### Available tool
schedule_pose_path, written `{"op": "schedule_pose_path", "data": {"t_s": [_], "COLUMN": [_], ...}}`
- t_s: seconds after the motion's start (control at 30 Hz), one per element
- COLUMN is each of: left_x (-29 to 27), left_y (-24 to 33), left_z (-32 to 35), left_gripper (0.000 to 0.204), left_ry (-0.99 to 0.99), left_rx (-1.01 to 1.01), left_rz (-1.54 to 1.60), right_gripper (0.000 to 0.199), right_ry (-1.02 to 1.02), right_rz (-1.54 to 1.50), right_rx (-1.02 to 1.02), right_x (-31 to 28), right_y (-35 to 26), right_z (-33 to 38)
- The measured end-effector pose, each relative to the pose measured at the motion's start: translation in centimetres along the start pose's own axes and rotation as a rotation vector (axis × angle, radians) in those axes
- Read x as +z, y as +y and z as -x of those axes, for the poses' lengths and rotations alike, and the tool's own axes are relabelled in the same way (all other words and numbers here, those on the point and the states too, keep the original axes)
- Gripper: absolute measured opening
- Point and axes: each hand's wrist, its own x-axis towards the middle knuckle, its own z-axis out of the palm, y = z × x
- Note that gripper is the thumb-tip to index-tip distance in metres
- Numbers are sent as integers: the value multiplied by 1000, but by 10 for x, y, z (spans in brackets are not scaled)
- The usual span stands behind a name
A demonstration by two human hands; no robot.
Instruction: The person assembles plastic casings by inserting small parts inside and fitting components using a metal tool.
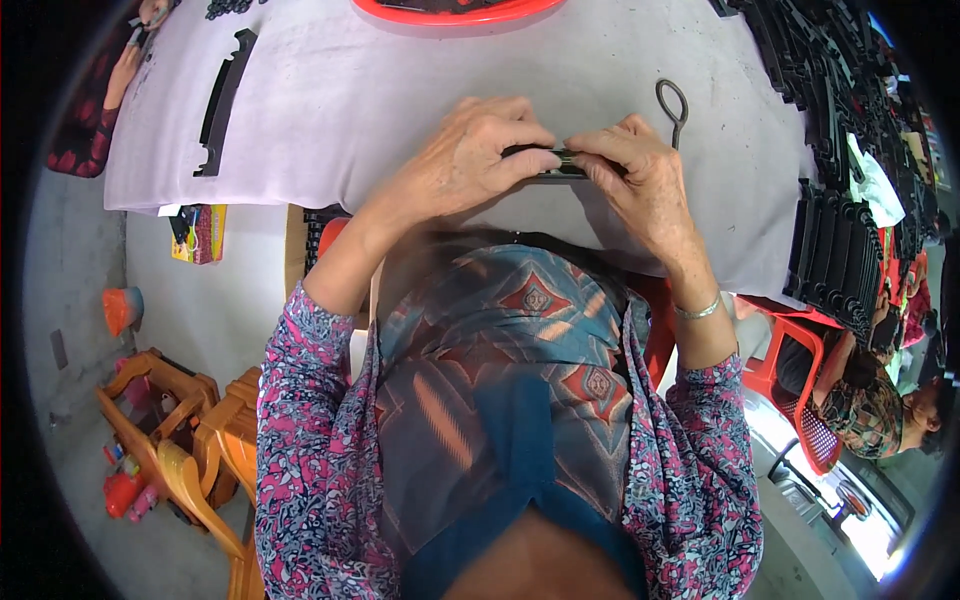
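Note:
Both of my hands meet over a pale cloth-covered table (pixel 400 90). My left hand (pixel 470 160) and my right hand (pixel 640 175) pinch a small flat black plastic part (pixel 548 163) between their fingertips, one hand at each end. The part is mostly hidden by my fingers. A dark metal hook tool with a loop end (pixel 672 105) lies on the cloth just beyond my right hand. A long black notched strip (pixel 222 100) lies alone at the table's left side.
Stacks of black plastic parts (pixel 835 250) fill the table's right edge. A red tray rim (pixel 455 12) sits at the far edge. A person (pixel 880 400) sits on a red chair at right. Wooden chairs (pixel 190 440) and a colourful box (pixel 198 233) stand at left.

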Motion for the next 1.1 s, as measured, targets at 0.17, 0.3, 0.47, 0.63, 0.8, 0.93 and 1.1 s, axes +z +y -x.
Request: {"op": "schedule_pose_path", "data": {"t_s": [0.17, 0.3, 0.47, 0.63, 0.8, 0.93, 1.1], "left_x": [-2, 0, 2, 4, 7, 7, 9], "left_y": [4, 4, 7, 11, 13, 11, 6], "left_z": [-13, -11, -14, -17, -18, -17, -14], "left_gripper": [23, 21, 22, 21, 20, 19, 20], "left_ry": [-131, -118, -111, -142, -146, -148, -129], "left_rx": [-119, -104, -97, -83, -107, -112, -89], "left_rz": [61, 34, -3, -93, -82, -68, -44], "right_gripper": [17, 17, 16, 20, 39, 40, 36], "right_ry": [-88, -58, 175, 330, 262, 214, 180], "right_rz": [-85, -122, -245, 151, 393, 359, 303], "right_rx": [86, 62, 132, 350, 422, 485, 610], "right_x": [-1, 1, -11, -40, -45, -44, -43], "right_y": [10, 11, 7, 29, 64, 68, 63], "right_z": [-7, -5, -4, -4, 11, 8, 0]}}
